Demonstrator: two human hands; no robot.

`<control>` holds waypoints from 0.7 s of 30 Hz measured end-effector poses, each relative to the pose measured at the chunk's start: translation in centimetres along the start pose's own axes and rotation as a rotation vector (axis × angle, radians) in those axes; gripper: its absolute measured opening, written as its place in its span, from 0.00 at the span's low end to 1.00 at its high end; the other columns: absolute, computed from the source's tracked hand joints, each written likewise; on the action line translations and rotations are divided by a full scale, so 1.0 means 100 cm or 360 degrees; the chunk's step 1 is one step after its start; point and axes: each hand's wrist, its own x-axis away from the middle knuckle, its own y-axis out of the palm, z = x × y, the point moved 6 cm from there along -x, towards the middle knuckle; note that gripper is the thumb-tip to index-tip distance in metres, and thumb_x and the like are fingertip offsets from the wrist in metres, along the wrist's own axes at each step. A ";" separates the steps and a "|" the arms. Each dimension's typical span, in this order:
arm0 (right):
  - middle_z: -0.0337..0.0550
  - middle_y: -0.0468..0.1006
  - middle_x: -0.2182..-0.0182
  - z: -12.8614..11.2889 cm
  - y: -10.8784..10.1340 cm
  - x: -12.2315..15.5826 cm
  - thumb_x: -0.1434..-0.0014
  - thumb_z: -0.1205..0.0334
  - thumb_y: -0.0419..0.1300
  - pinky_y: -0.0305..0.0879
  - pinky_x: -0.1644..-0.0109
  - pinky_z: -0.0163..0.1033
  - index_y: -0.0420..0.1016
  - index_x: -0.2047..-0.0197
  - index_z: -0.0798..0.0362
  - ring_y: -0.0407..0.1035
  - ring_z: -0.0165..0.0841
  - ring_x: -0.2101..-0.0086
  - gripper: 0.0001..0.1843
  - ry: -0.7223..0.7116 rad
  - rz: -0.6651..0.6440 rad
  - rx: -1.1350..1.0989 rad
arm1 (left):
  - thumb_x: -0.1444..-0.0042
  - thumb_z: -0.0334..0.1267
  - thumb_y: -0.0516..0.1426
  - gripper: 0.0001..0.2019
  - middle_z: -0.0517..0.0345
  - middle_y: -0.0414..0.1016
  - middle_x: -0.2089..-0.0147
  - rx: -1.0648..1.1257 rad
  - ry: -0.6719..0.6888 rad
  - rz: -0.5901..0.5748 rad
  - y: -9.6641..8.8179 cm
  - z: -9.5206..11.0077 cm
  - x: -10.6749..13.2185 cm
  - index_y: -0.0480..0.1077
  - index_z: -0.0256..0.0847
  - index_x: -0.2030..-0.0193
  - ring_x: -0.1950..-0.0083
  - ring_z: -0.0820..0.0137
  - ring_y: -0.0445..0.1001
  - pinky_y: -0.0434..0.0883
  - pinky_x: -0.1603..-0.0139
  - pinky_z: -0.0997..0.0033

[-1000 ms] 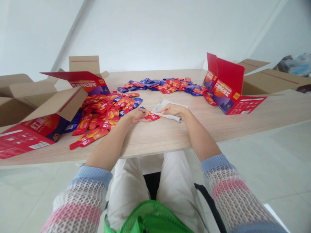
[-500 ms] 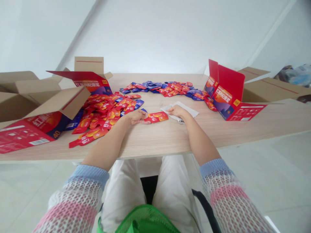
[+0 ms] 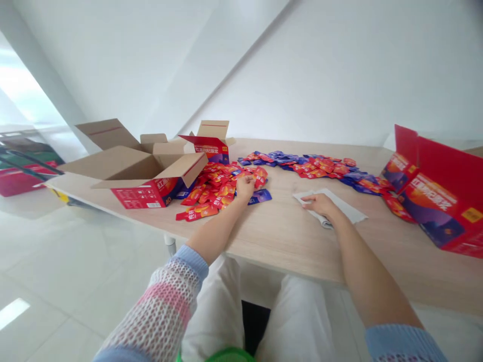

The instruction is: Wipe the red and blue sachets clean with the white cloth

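Observation:
My left hand is over the near right side of a heap of red sachets, its fingers pinched on a red sachet. Just below that hand lies a blue sachet on the table. My right hand has its fingers closed on a folded pale grey cloth, which lies flat on the wood. Part of the cloth is hidden beneath that hand.
An open red carton with raised flaps stands left, and a second carton is behind the heap. Another red carton stands right. A row of red and blue sachets curves along the back of the table.
My left hand has moved left with the red sachet, from beside the cloth to the heap. My right hand stays at the cloth. The view has turned left.

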 end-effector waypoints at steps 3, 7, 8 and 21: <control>0.40 0.77 0.76 -0.004 -0.001 0.002 0.51 0.59 0.66 0.60 0.67 0.36 0.80 0.52 0.49 0.69 0.34 0.73 0.20 -0.0043 0.0007 -0.0020 | 0.44 0.29 0.56 0.10 0.47 0.77 0.55 -0.0550 0.0166 0.0432 -0.035 0.012 0.002 0.71 0.39 0.56 0.43 0.59 0.70 0.66 0.47 0.65; 0.43 0.81 0.61 -0.006 -0.003 0.002 0.50 0.60 0.66 0.62 0.60 0.36 0.79 0.52 0.47 0.72 0.35 0.64 0.20 -0.0041 0.0042 -0.0019 | 0.47 0.34 0.57 0.16 0.44 0.75 0.50 -0.1245 0.0301 0.0813 -0.056 0.023 0.005 0.70 0.39 0.49 0.44 0.56 0.70 0.64 0.47 0.62; 0.43 0.80 0.60 -0.006 -0.003 0.002 0.50 0.60 0.66 0.62 0.60 0.35 0.79 0.52 0.47 0.72 0.35 0.64 0.20 -0.0026 0.0037 -0.0013 | 0.46 0.34 0.57 0.18 0.44 0.75 0.50 -0.1287 0.0305 0.0850 -0.058 0.023 0.005 0.68 0.38 0.48 0.44 0.57 0.71 0.64 0.47 0.62; 0.45 0.79 0.58 -0.012 -0.007 0.008 0.48 0.57 0.64 0.62 0.59 0.35 0.78 0.50 0.49 0.72 0.36 0.61 0.20 -0.0023 0.0041 0.0061 | 0.43 0.43 0.56 0.17 0.45 0.42 0.29 -0.1681 0.0543 0.0999 -0.039 0.042 0.029 0.69 0.39 0.49 0.45 0.51 0.69 0.67 0.50 0.56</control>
